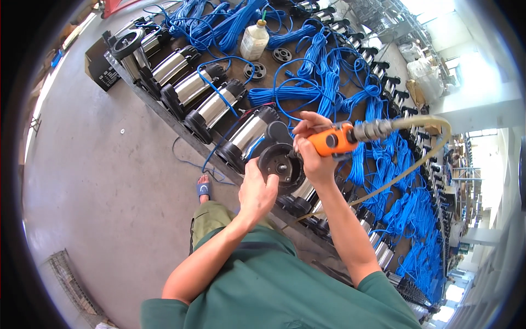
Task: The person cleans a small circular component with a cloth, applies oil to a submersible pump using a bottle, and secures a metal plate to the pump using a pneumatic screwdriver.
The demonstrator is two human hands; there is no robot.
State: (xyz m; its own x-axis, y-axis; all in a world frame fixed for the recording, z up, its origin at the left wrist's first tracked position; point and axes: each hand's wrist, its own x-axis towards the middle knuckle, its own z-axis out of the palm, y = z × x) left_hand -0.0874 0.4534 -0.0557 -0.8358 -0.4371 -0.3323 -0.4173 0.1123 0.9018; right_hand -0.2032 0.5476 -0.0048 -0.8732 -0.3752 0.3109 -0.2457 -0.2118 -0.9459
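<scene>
A long workbench [164,118] runs diagonally across the concrete floor, and everything else sits relative to it. Along its near edge lies a row of steel pump bodies [215,107] with black end caps; behind them, across the bench top, are heaps of coiled blue cable [323,82]. A pale plastic bottle [255,39] stands toward the far end of the bench, with two small black discs [256,70] just beside it. At the bench's near edge, in front of the person, sits a black round pump end cap [280,163]. The left hand [256,192] rests against this cap's lower rim, fingers curled loosely on it. The right hand [313,151] is clenched around an orange pneumatic tool [334,140] held just above the cap, a yellowish hose [422,156] trailing from the tool over the bench.
</scene>
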